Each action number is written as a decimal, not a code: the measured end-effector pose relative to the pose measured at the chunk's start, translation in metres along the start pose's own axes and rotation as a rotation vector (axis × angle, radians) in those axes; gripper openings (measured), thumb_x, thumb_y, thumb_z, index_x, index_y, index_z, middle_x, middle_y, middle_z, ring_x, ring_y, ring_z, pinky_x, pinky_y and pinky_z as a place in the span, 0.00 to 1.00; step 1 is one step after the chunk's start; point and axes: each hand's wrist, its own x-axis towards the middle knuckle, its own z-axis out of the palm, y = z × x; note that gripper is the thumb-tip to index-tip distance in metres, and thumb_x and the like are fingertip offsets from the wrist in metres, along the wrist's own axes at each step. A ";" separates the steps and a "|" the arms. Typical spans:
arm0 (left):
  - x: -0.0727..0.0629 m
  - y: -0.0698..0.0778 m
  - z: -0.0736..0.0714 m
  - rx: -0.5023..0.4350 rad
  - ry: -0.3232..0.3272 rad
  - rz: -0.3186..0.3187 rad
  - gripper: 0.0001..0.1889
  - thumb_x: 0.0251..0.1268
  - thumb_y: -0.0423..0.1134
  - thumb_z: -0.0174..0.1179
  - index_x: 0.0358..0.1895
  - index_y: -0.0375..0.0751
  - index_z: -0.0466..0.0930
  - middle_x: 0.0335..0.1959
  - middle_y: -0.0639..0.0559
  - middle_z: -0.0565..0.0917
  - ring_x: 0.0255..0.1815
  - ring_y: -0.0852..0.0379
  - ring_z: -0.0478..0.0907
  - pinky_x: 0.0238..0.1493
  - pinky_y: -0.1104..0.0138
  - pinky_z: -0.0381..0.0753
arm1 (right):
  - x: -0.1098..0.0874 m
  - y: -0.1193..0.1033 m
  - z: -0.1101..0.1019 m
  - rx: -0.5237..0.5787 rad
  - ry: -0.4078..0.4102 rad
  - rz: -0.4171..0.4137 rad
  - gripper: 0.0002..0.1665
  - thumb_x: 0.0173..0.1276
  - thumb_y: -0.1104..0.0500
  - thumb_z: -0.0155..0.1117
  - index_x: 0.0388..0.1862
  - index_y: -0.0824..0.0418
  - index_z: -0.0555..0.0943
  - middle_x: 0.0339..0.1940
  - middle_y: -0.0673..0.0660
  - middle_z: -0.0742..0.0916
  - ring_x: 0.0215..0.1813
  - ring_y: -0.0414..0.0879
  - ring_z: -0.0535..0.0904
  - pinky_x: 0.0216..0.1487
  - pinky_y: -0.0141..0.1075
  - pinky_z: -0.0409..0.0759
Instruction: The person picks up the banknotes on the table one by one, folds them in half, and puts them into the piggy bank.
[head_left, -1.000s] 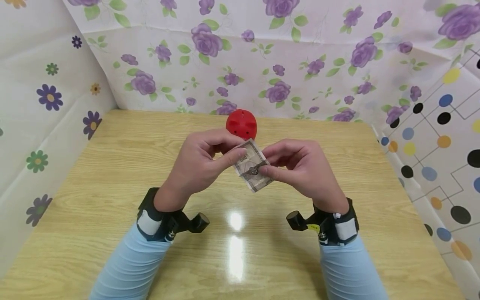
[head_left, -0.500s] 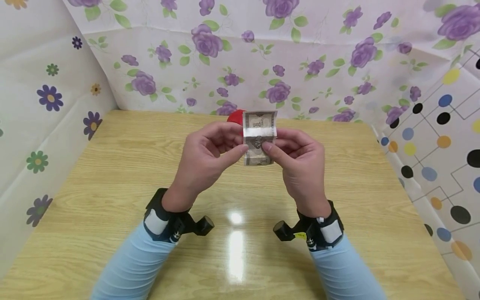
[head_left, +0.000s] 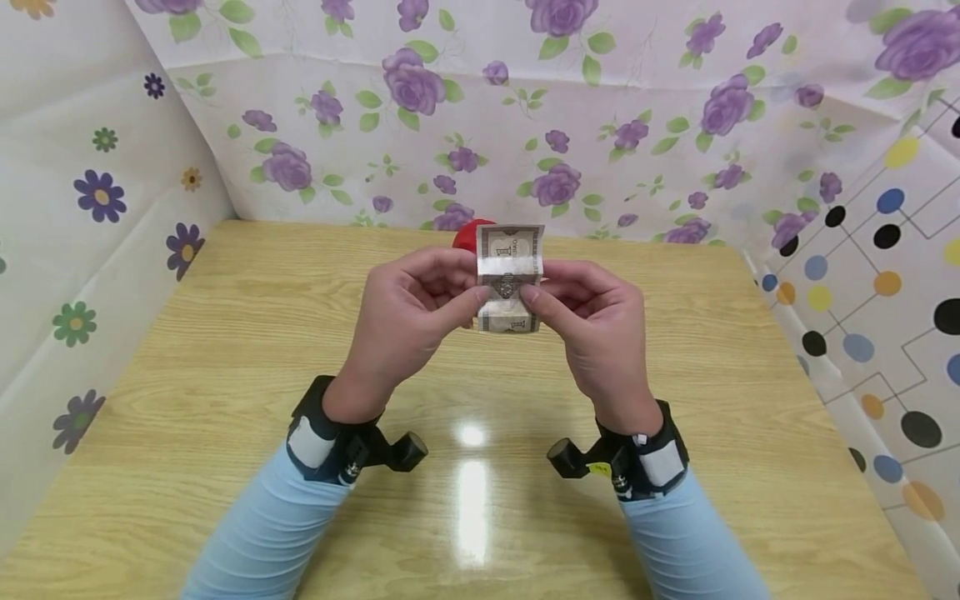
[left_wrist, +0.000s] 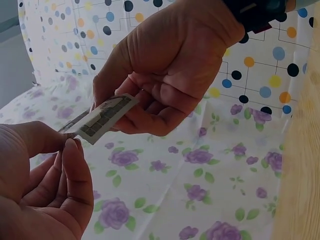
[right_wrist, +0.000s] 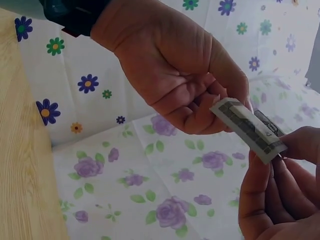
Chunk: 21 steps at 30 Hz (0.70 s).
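Observation:
A small creased banknote [head_left: 511, 250] is held upright in front of me, in the middle of the head view. My left hand [head_left: 405, 321] pinches its left edge between thumb and fingers. At the opposite edge, my right hand [head_left: 606, 329] pinches it the same way. The left wrist view shows the banknote [left_wrist: 102, 120] bent along its creases between my near left hand [left_wrist: 50, 180] and the right hand. Behind the note, a red piggy bank [head_left: 465, 237] is mostly hidden, with only its left part showing.
Both hands are above a wooden table [head_left: 480, 517]. Its far edge meets a backdrop with purple flowers [head_left: 412, 83]. Patterned sheets stand on the left and right sides. Each wrist wears a black camera mount [head_left: 405, 451].
The banknote has been raised and turned from a slant to upright, now covering most of the red piggy bank. In the last half second it shifted slightly left.

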 end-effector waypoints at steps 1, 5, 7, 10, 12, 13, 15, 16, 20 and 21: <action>0.000 0.000 0.000 -0.004 -0.005 -0.011 0.12 0.61 0.23 0.69 0.47 0.27 0.84 0.29 0.56 0.86 0.22 0.57 0.80 0.26 0.68 0.83 | 0.000 0.000 -0.001 -0.012 -0.011 0.005 0.17 0.64 0.76 0.67 0.45 0.60 0.89 0.33 0.51 0.92 0.36 0.40 0.88 0.40 0.32 0.87; 0.001 0.001 -0.002 -0.027 -0.035 -0.058 0.10 0.63 0.25 0.68 0.47 0.28 0.84 0.28 0.54 0.86 0.21 0.55 0.79 0.25 0.66 0.82 | 0.002 -0.001 -0.005 -0.003 -0.078 0.032 0.15 0.67 0.75 0.66 0.46 0.59 0.89 0.37 0.52 0.92 0.38 0.41 0.88 0.42 0.32 0.88; 0.000 0.002 -0.003 -0.057 -0.055 -0.071 0.09 0.63 0.25 0.67 0.46 0.28 0.85 0.28 0.53 0.87 0.21 0.54 0.79 0.25 0.66 0.82 | 0.002 -0.001 -0.007 0.041 -0.115 0.046 0.15 0.68 0.74 0.65 0.46 0.59 0.89 0.39 0.52 0.92 0.39 0.41 0.88 0.43 0.33 0.88; 0.000 0.002 -0.005 -0.127 -0.087 -0.076 0.06 0.63 0.24 0.67 0.43 0.30 0.86 0.31 0.51 0.88 0.21 0.53 0.79 0.25 0.66 0.83 | 0.002 -0.001 -0.010 0.122 -0.180 0.054 0.15 0.71 0.73 0.63 0.46 0.57 0.89 0.42 0.52 0.92 0.41 0.41 0.87 0.42 0.31 0.87; 0.001 0.002 -0.006 -0.177 -0.111 -0.073 0.07 0.63 0.23 0.65 0.41 0.36 0.88 0.33 0.51 0.88 0.22 0.54 0.80 0.26 0.66 0.84 | 0.002 -0.001 -0.011 0.175 -0.221 0.047 0.13 0.72 0.70 0.64 0.47 0.56 0.89 0.42 0.51 0.92 0.40 0.40 0.86 0.41 0.29 0.85; 0.001 0.002 -0.006 -0.198 -0.124 -0.072 0.09 0.64 0.22 0.64 0.40 0.39 0.89 0.34 0.51 0.89 0.22 0.54 0.80 0.27 0.66 0.84 | 0.002 -0.001 -0.012 0.199 -0.240 0.041 0.12 0.72 0.69 0.64 0.46 0.56 0.89 0.42 0.51 0.91 0.40 0.39 0.85 0.39 0.28 0.83; 0.000 0.003 -0.007 -0.225 -0.147 -0.069 0.15 0.64 0.20 0.62 0.39 0.46 0.90 0.36 0.53 0.89 0.23 0.55 0.80 0.29 0.67 0.84 | 0.003 0.000 -0.013 0.249 -0.273 0.021 0.11 0.73 0.69 0.64 0.45 0.56 0.89 0.41 0.50 0.91 0.36 0.39 0.81 0.36 0.27 0.78; 0.000 0.004 -0.007 -0.229 -0.155 -0.065 0.18 0.64 0.20 0.61 0.39 0.50 0.90 0.36 0.53 0.89 0.24 0.55 0.81 0.30 0.67 0.85 | 0.003 0.000 -0.014 0.262 -0.285 0.013 0.12 0.73 0.69 0.63 0.44 0.56 0.89 0.40 0.50 0.91 0.35 0.39 0.79 0.35 0.27 0.76; -0.002 0.005 -0.007 -0.214 -0.172 -0.030 0.19 0.65 0.20 0.58 0.39 0.51 0.90 0.37 0.54 0.88 0.28 0.55 0.80 0.33 0.68 0.84 | 0.003 0.000 -0.015 0.273 -0.320 -0.010 0.20 0.73 0.74 0.52 0.43 0.58 0.89 0.39 0.51 0.91 0.36 0.41 0.82 0.39 0.28 0.81; -0.002 0.005 -0.007 -0.205 -0.171 -0.019 0.17 0.66 0.20 0.58 0.39 0.47 0.90 0.36 0.54 0.88 0.28 0.55 0.80 0.34 0.69 0.84 | 0.002 0.000 -0.015 0.262 -0.323 -0.012 0.22 0.73 0.75 0.49 0.43 0.59 0.89 0.39 0.52 0.91 0.37 0.42 0.83 0.41 0.29 0.83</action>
